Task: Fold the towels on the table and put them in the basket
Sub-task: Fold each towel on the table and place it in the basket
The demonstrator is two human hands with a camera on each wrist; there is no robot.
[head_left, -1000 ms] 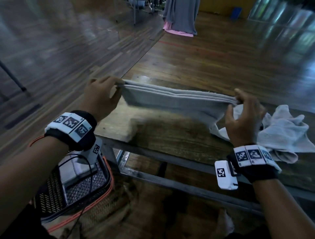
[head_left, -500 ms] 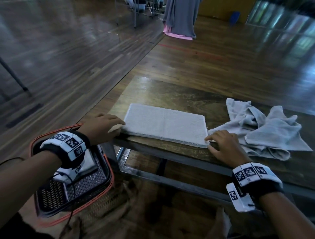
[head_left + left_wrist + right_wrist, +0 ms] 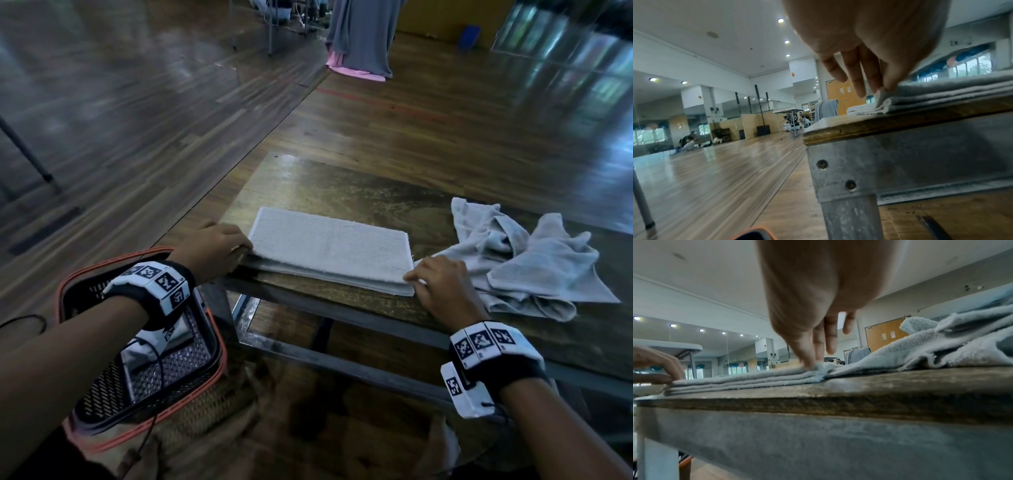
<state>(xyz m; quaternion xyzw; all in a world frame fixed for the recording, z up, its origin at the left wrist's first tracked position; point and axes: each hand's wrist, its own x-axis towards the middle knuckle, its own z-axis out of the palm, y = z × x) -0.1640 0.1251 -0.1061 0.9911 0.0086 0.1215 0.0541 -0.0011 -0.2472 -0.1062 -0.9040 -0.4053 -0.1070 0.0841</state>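
A folded pale grey towel (image 3: 329,245) lies flat near the front edge of the wooden table (image 3: 342,181). My left hand (image 3: 244,251) pinches its near-left corner between thumb and fingers, which the left wrist view shows at the towel's layered edge (image 3: 941,95). My right hand (image 3: 412,278) pinches the near-right corner, where the cloth bunches slightly under the fingertips (image 3: 807,360). A crumpled towel (image 3: 534,260) lies just right of the right hand. The dark mesh basket (image 3: 219,346) with an orange rim stands on the floor under my left wrist.
Something pale lies in the basket, partly hidden by my left wrist. The table has a metal frame and leg (image 3: 849,211). Grey cloth over pink fabric (image 3: 359,37) hangs far behind. Polished wooden floor (image 3: 137,120) surrounds the table.
A second ago both hands held the folded towel stretched in the air. They lowered it flat onto the table near the front edge and have stayed at its near corners since.
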